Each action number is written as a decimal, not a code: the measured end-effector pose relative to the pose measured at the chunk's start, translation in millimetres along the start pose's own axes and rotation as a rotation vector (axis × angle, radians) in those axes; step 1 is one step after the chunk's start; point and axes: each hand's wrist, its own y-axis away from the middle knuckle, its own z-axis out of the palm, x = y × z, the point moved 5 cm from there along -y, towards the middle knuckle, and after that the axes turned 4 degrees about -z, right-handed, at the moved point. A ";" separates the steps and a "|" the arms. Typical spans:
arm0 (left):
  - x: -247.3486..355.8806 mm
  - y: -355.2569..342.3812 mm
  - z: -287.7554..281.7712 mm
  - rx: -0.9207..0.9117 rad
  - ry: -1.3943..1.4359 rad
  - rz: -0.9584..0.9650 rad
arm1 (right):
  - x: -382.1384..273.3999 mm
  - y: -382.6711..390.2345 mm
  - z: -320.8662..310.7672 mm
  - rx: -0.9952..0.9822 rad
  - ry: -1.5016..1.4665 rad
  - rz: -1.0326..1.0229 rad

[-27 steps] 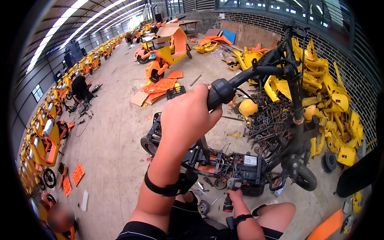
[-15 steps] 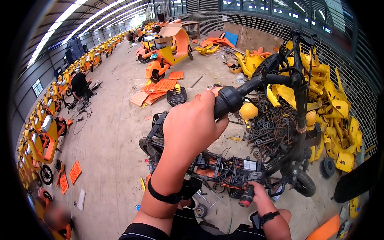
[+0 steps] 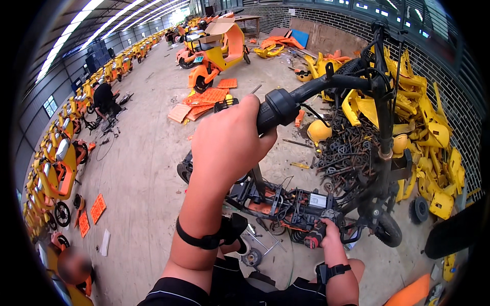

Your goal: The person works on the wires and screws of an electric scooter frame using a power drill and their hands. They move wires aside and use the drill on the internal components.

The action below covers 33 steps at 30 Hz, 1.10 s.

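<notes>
My left hand is wrapped round the black handlebar grip of a stripped scooter. Lower down, my right hand grips a red-and-black cordless power driver, its head up against the scooter's bare frame. The bolt or part at its tip is too small to make out. On the frame sit wiring and a silver box. The steering column rises at the right above the front wheel. My left forearm covers part of the scooter's rear.
Dark metal parts lie heaped beyond the scooter, with yellow body panels piled along the brick wall. Tools lie near my feet. Orange panels and a yellow-orange scooter stand ahead. A person crouches at left by parked scooters.
My left hand and the handlebar grip have shifted to the left. The driver in my right hand has tilted to a more level angle. The whole view has shifted slightly.
</notes>
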 end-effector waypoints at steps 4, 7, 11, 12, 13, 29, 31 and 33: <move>1.2 0.4 1.2 0.001 -0.006 0.001 | -2.4 -4.9 -0.1 0.026 -0.032 -0.001; 2.6 -0.7 2.2 -0.001 -0.007 0.001 | -5.4 -16.1 -11.5 0.061 -0.054 0.009; 2.6 0.0 2.4 0.050 -0.051 0.032 | -14.5 -25.4 -18.6 0.048 -0.017 0.004; 2.1 0.5 3.2 0.047 -0.055 0.026 | -14.0 -24.0 -16.9 0.033 0.004 0.032; 2.2 0.4 2.5 0.045 -0.060 0.019 | -15.0 -23.3 -14.7 0.016 0.026 0.061; 4.5 0.1 9.2 0.095 -0.078 0.023 | -24.4 8.4 -0.7 0.027 0.280 0.011; 7.5 -2.4 8.8 0.112 -0.077 0.025 | -27.4 7.4 -3.6 0.036 0.276 -0.008; 7.5 -2.9 9.1 0.106 -0.082 0.022 | -23.6 -6.6 -4.7 0.001 0.250 -0.001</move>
